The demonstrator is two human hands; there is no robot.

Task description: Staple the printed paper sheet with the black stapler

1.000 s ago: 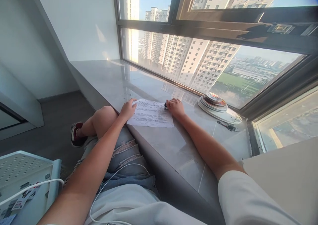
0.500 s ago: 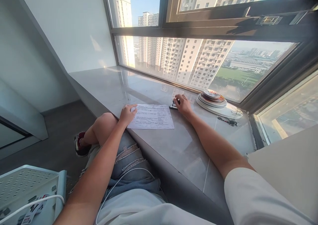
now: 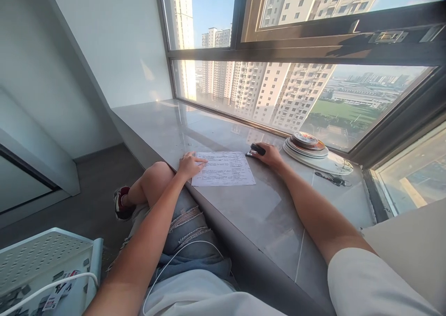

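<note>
- grey stone bench (image 3: 167,121) under the window carries a printed sheet of paper (image 3: 225,169), lying flat near its front edge
- left hand (image 3: 190,165) rests on the sheet's left edge, fingers stretched flat and a little apart, pinning the paper rather than gripping it
- right hand (image 3: 271,155) sits just off the sheet's far right corner, fingers curled shut on the back of what looks like a small black stapler (image 3: 255,149), its nose towards that corner; whether it touches the bench i cannot tell
- step in hand, as i judge it: handling the stapler beside the pinned sheet; using it on the corner would call for the paper's edge between its two halves while the left hand holds the sheet flat
- stack of plates (image 3: 306,144) stands near the right wrist, so a sideways swing has little room
- against half a second ago, the right hand and stapler sit further from the corner and nearer the plates; a second ago that hand touched the sheet's edge; the left hand has not shifted
</note>
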